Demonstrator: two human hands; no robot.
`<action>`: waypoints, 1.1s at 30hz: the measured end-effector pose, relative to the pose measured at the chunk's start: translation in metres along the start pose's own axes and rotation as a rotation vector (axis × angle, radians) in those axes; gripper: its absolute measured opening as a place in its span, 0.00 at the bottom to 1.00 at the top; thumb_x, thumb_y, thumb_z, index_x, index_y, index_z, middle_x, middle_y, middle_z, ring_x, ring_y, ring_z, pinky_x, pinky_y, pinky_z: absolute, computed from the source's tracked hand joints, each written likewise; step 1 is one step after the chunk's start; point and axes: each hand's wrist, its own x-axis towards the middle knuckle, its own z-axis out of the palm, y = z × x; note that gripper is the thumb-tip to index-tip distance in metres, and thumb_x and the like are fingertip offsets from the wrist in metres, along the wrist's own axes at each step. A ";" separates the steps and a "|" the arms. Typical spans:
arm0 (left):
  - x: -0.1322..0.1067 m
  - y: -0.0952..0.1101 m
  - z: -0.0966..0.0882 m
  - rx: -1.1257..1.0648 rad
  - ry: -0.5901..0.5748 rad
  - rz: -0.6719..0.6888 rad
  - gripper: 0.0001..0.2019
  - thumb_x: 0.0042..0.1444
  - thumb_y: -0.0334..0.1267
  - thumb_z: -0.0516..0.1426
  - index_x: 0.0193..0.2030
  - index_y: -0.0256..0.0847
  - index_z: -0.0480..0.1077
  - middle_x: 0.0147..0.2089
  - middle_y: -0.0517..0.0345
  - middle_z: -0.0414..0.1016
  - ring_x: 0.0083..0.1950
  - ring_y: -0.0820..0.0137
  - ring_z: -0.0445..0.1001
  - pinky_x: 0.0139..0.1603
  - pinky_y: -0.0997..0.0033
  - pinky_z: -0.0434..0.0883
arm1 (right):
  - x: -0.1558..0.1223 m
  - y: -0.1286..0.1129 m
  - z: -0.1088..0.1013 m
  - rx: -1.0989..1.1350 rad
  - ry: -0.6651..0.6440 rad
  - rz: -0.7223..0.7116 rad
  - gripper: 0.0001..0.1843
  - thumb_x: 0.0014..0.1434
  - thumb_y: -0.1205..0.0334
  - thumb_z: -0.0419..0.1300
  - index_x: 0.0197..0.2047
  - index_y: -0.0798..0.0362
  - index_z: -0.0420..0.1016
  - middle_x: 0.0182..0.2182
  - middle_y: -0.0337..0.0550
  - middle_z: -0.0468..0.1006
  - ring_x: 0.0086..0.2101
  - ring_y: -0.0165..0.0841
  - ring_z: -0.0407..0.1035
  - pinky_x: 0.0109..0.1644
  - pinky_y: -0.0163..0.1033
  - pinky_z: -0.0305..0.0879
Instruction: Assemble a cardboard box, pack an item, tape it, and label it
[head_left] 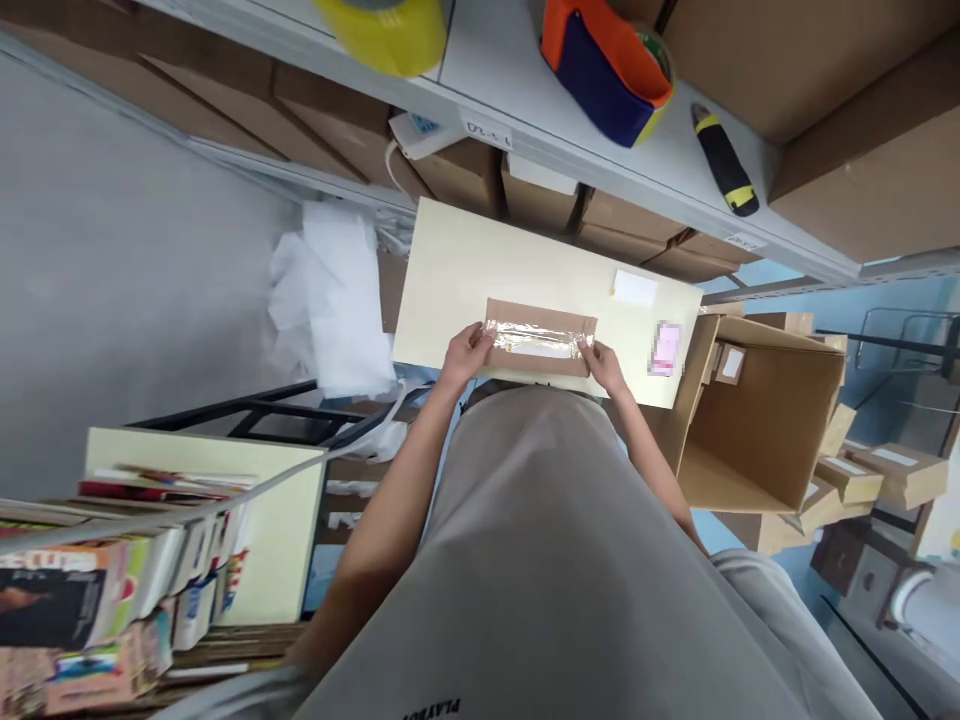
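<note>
A small brown cardboard parcel (538, 322) with a strip of shiny clear tape (536, 338) across it lies near the front edge of a pale yellow table (465, 270). My left hand (466, 352) grips the parcel's left end, fingers curled over it. Fingers of my right hand (602, 362) are closed on the right end. My grey shirt hides the table's near edge and the parcel's lower side.
A white label (634, 288) and a pink slip (665, 348) lie on the table's right part. An open cardboard box (757, 420) stands to the right. Above, a shelf holds a yellow tape roll (386, 32), a tape dispenser (604, 62) and a utility knife (724, 160). Books (112, 590) are stacked at left.
</note>
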 end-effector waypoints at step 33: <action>0.010 0.039 0.031 0.121 -0.002 0.054 0.38 0.52 0.31 0.63 0.73 0.37 0.72 0.76 0.36 0.76 0.82 0.44 0.71 0.88 0.39 0.63 | -0.012 0.015 0.032 0.395 0.111 0.084 0.45 0.67 0.42 0.73 0.80 0.54 0.73 0.75 0.63 0.78 0.64 0.52 0.83 0.68 0.58 0.83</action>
